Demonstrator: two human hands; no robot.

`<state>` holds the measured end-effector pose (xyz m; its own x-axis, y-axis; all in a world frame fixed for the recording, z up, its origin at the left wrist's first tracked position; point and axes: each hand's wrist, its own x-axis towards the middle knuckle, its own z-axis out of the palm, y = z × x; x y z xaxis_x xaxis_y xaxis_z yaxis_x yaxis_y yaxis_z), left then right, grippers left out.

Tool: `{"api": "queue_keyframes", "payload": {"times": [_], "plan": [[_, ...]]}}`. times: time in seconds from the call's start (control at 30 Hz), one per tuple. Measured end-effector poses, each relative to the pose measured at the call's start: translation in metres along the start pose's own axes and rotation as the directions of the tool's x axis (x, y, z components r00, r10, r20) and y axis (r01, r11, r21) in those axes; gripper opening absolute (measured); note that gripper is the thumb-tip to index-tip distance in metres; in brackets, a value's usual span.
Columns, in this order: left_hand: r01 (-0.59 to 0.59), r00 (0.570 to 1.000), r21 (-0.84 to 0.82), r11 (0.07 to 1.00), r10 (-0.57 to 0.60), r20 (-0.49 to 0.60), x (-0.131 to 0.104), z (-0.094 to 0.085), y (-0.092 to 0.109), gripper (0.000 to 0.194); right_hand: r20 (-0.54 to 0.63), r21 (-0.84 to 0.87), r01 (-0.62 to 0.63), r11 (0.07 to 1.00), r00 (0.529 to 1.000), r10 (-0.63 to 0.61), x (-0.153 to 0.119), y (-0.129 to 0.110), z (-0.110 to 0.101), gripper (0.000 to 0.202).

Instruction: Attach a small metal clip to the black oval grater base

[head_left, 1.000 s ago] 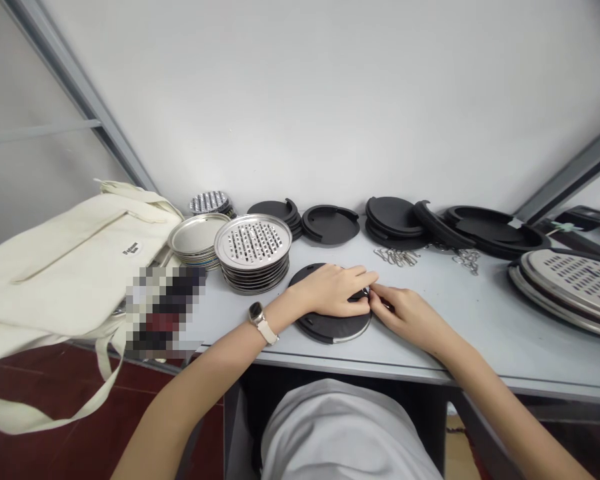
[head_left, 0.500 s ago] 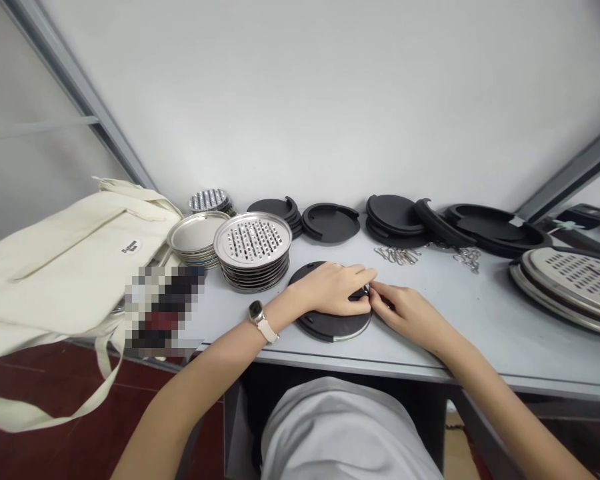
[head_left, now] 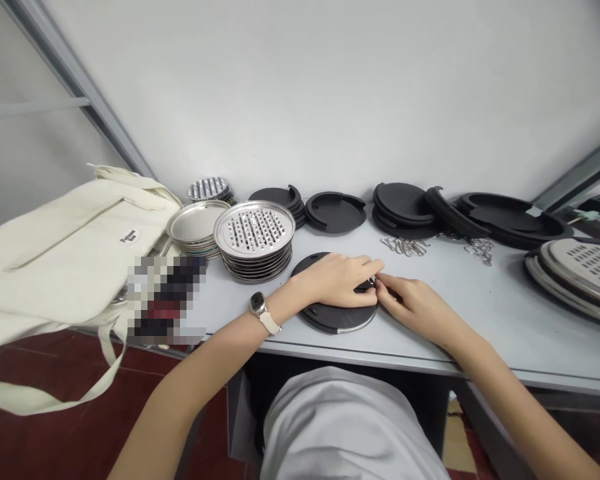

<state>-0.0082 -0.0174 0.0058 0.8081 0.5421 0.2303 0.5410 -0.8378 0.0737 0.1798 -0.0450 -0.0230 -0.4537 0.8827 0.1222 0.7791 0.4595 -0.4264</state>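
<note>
A round black holder (head_left: 325, 319) lies flat on the table in front of me, a strip of silver rim showing along its near right edge. My left hand (head_left: 337, 280) rests across its top, thumb and fingers closing over the right side. Between them sits a dark part with a small shiny metal bit (head_left: 372, 281). At that same edge, my right hand (head_left: 407, 300) has its fingertips pinched together, touching the left fingertips. What the right fingers hold is hidden.
Stacked metal grater discs (head_left: 254, 230) and plain metal discs (head_left: 197, 223) stand at left, beside a cream bag (head_left: 75, 247). Black holders (head_left: 335, 213) line the wall. Metal hooks (head_left: 405, 247) lie behind my right hand. Large oval graters (head_left: 580, 267) are stacked at right.
The view has shifted slightly, so the table items sit a little higher and more to the right. Both hands stay at the holder's right edge, in nearly the same pose.
</note>
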Motion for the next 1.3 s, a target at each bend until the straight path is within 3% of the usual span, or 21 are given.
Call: {"api": "queue_keyframes", "payload": {"times": [1.3], "plan": [[0.004,1.0,-0.055,0.998,-0.004,0.006,-0.0005,-0.0009,-0.0019,0.02,-0.028,-0.006,0.036,0.999,0.999,-0.036,-0.0005,-0.0009,-0.0008,0.028]]}}
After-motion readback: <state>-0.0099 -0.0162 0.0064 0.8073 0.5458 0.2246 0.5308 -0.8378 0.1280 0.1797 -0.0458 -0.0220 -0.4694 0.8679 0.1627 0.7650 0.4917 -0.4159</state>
